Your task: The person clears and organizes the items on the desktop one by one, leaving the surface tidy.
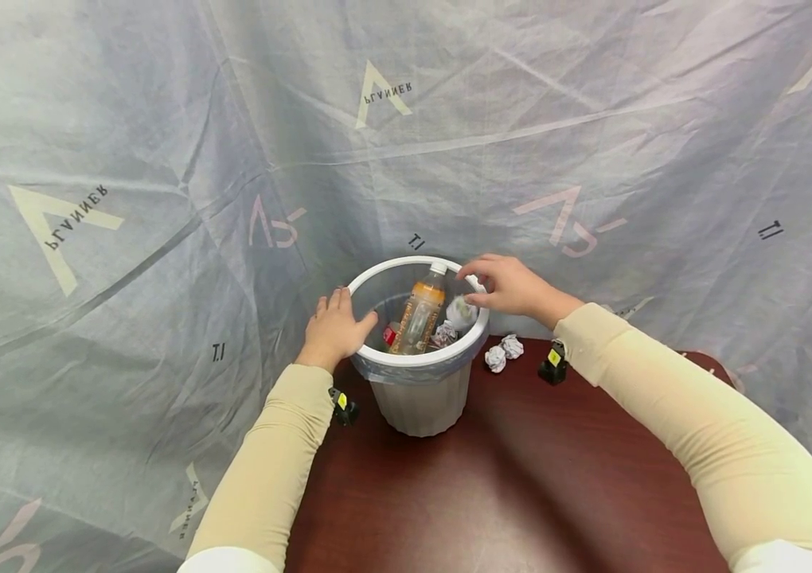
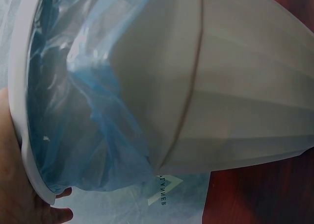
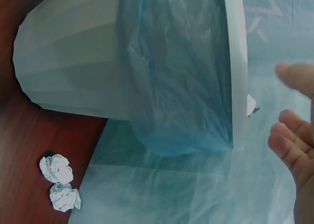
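A grey trash can [image 1: 420, 406] with a white rim [image 1: 413, 360] and a bluish plastic liner [image 3: 181, 72] stands upright on the table. My left hand [image 1: 332, 330] grips the rim's left side, thumb over the inner edge and fingertips bent down outside it. Above the right rim is my right hand [image 1: 509, 286], its thumb and fingers apart around nothing. Just below its fingers, inside the can, lies a crumpled white piece [image 1: 460, 313]. A clear plastic bottle [image 1: 418, 318] with an orange label and white cap leans in the can, beside another crumpled paper ball [image 1: 445, 333] and a red item [image 1: 391, 333].
Two crumpled paper balls [image 1: 504, 352] lie on the dark red-brown table [image 1: 492, 493] just right of the can. A grey printed sheet [image 1: 449, 175] hangs behind and along the left side. Small black devices [image 1: 553, 362] are strapped at both wrists.
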A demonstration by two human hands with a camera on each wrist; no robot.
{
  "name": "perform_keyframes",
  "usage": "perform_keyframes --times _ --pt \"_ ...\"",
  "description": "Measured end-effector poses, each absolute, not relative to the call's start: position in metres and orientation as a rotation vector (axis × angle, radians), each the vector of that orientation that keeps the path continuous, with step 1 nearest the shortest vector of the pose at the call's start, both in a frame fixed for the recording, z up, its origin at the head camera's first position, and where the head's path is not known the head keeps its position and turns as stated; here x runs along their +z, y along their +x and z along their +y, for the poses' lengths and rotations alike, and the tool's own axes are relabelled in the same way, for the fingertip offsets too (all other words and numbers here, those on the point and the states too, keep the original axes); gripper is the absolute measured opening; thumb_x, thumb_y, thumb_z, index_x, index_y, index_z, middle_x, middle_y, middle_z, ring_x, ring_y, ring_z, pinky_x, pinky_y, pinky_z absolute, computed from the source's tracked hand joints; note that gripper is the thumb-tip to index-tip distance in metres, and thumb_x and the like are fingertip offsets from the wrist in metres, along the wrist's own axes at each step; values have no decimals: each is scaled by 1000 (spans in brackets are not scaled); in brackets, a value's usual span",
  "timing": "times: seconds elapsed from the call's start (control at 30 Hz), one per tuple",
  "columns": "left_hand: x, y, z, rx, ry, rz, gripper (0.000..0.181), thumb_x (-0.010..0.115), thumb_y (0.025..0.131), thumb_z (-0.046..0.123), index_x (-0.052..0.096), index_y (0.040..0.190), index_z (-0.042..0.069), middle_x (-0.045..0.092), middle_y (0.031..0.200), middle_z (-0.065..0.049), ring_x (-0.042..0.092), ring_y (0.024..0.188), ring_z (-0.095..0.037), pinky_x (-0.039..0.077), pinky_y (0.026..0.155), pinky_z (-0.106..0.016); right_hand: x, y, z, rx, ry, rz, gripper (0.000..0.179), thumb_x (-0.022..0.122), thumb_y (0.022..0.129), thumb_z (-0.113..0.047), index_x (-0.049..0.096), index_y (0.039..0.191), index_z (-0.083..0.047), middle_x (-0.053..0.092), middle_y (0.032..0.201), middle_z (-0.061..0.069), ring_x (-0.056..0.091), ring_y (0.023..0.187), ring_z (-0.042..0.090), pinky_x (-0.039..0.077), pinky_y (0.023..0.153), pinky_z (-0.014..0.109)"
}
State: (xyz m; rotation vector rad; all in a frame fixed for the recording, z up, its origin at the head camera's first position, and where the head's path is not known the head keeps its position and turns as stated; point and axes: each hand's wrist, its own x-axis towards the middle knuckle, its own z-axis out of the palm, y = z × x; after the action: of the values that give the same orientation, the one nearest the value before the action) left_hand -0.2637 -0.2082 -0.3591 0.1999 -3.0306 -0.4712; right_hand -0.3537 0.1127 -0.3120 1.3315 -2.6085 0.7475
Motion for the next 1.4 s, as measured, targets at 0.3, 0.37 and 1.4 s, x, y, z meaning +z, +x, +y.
perform_keyframes --times 0.3,0.37,1.4 --pt "-360 -265 -210 -470 196 -3030 91 39 97 59 13 161 0 17 167 -20 11 152 -45 21 119 -61 -317 -375 127 878 1164 -2523 38 75 92 -20 66 128 -10 64 124 13 65 100 32 55 81 45" --pt "-360 -265 -209 -477 196 -3032 90 40 98 58 13 161 0 16 167 -21 11 152 -46 20 119 -61 -321 -381 131 893 1114 -2543 39 74 93 -19 64 130 -9 63 125 13 64 104 35 54 83 47" --pt "-357 -262 -205 -493 242 -3035 89 40 97 58 13 162 3 16 168 -17 11 153 -44 21 119 -60 -519 -429 150 774 936 -2846 59 72 88 -13 55 140 6 53 139 31 49 130 48 39 108 59"
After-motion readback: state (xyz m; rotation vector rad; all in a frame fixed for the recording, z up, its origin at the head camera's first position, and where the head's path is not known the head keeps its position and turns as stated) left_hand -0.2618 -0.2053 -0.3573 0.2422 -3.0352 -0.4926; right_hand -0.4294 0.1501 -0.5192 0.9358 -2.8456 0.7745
